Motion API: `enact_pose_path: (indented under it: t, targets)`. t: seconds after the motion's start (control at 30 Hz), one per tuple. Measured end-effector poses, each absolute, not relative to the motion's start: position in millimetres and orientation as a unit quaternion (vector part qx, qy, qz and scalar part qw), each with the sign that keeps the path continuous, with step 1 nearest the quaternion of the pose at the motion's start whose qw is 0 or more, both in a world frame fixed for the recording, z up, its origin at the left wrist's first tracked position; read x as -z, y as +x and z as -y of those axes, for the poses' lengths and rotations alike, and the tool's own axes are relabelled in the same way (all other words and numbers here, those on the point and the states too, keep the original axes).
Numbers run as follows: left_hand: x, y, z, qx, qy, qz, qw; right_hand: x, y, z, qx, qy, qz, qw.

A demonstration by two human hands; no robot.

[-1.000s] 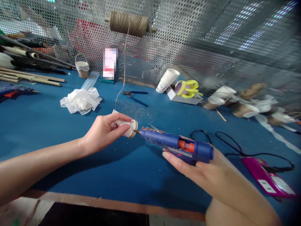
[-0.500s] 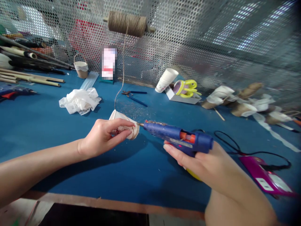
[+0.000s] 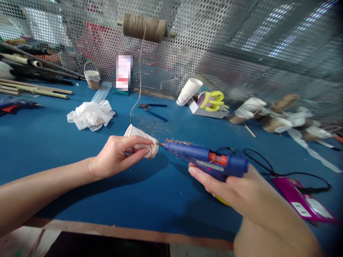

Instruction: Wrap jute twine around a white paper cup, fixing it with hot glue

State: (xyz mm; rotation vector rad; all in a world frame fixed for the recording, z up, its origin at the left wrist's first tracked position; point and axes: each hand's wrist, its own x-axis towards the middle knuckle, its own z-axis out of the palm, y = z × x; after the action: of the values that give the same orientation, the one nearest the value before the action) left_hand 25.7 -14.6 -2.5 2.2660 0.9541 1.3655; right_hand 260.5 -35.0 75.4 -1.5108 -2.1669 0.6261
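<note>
My left hand (image 3: 122,155) is closed around a white paper cup (image 3: 134,131), tipped on its side with its base to the right. Twine (image 3: 139,92) runs down to the cup from the spool (image 3: 144,28) above, and a strand lies against the cup near its base. A blue hot glue gun (image 3: 197,155) is gripped in my right hand (image 3: 222,185). Its metal nozzle points left at the cup's base, touching it or very close. The fingers around the gun's handle are partly hidden.
Blue-handled pliers (image 3: 155,110) lie beyond the cup, beside scattered crumbs. A crumpled white cloth (image 3: 91,115) is at left, with a small basket (image 3: 92,79) behind. Stacked cups (image 3: 189,91) stand at the back. A magenta pouch (image 3: 300,200) and black cable (image 3: 268,167) lie at right.
The glue gun and my right hand have shifted slightly to the right, drawing the nozzle back a little along the cup's base. My left hand and the cup stay nearly still.
</note>
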Motion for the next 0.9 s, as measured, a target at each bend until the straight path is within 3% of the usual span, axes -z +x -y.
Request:
enact_pose_path:
  t: [0.47, 0.6, 0.9]
  targets:
    - [0.2, 23.1, 15.4, -0.451, 0.84, -0.292, 0.076, -73.5, 269.0, 30.5, -0.262, -0.517, 0.796, 0.173]
    - [-0.4, 23.1, 15.8, -0.448, 0.846, -0.284, 0.056, -68.9, 270.5, 30.1, -0.253, -0.541, 0.776, 0.201]
    - [0.3, 22.7, 15.6, -0.452, 0.837, -0.299, 0.079, -71.1, 271.1, 30.0, -0.271, -0.532, 0.782, 0.181]
